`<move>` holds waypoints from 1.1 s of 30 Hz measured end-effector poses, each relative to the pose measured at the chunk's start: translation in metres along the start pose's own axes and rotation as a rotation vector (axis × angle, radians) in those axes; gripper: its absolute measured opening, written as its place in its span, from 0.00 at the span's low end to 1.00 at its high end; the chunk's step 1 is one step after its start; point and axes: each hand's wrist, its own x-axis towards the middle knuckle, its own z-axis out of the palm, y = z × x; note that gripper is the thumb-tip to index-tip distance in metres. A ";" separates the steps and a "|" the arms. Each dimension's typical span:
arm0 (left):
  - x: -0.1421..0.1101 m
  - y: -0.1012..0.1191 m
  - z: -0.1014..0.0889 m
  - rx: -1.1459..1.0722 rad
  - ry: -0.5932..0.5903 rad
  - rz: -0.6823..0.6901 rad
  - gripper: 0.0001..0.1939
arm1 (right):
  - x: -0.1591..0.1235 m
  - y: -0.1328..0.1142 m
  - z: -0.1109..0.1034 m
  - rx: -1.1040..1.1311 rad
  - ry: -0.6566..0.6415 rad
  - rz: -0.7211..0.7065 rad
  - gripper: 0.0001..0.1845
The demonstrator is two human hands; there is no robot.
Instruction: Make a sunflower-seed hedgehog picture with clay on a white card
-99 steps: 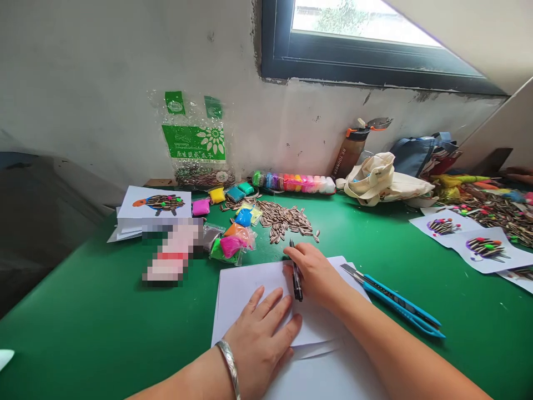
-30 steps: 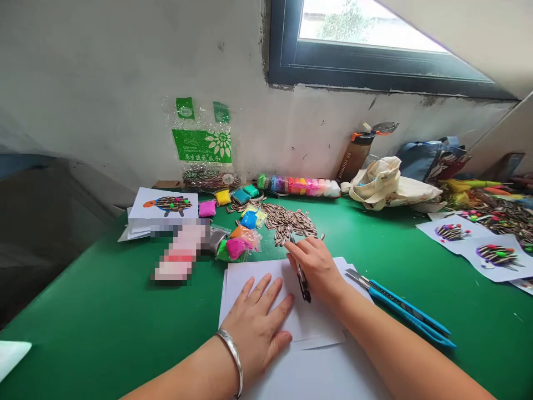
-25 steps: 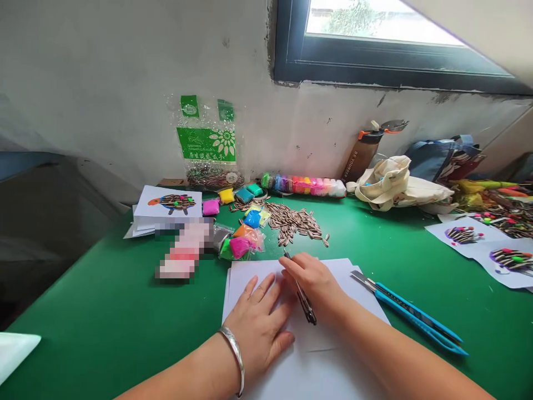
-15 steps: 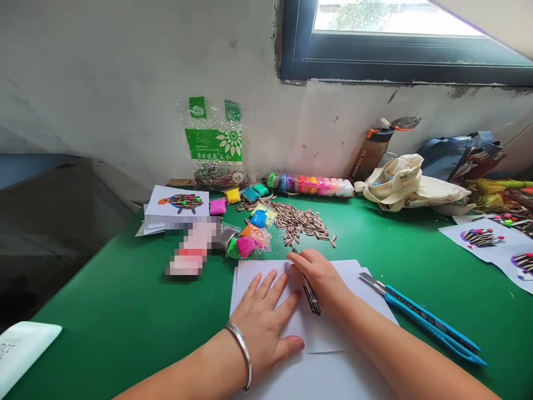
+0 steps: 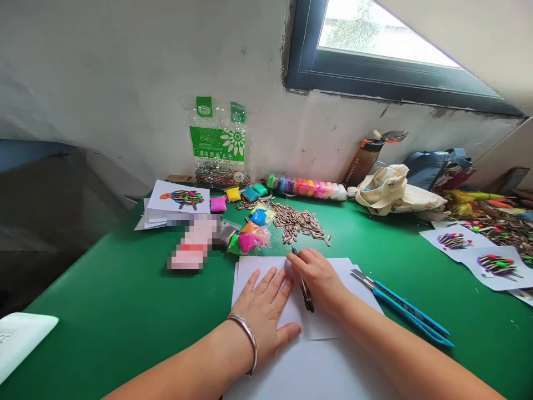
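Observation:
White paper sheets (image 5: 328, 366) lie stacked on the green table. My left hand (image 5: 266, 305), with a silver bangle at the wrist, rests flat on the paper with its fingers spread. In my right hand (image 5: 320, 278) is a black pen (image 5: 307, 293), its clip end toward me and its other end pointing away near the top of the sheet. The fingers are closed round it, and the hand rests on the paper. A blue utility knife (image 5: 410, 308) with its blade out lies at the right of the sheets, partly over the paper's corner.
Sunflower seeds (image 5: 297, 222) are heaped beyond the paper, beside coloured clay packets (image 5: 250, 243). A seed bag (image 5: 219, 153) and a brown bottle (image 5: 364, 158) lean on the wall. Seed-and-clay pictures (image 5: 179, 197) lie at left, others (image 5: 497, 266) at right. A white packet (image 5: 25, 336) sits front left.
The view has tilted and turned a little to the right. My left hand stays on the paper, its fingers slightly closer together. The pen has shifted slightly in my right hand.

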 end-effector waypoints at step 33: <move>-0.006 -0.017 0.004 0.140 0.251 0.108 0.27 | -0.014 0.006 -0.022 0.882 0.209 0.697 0.21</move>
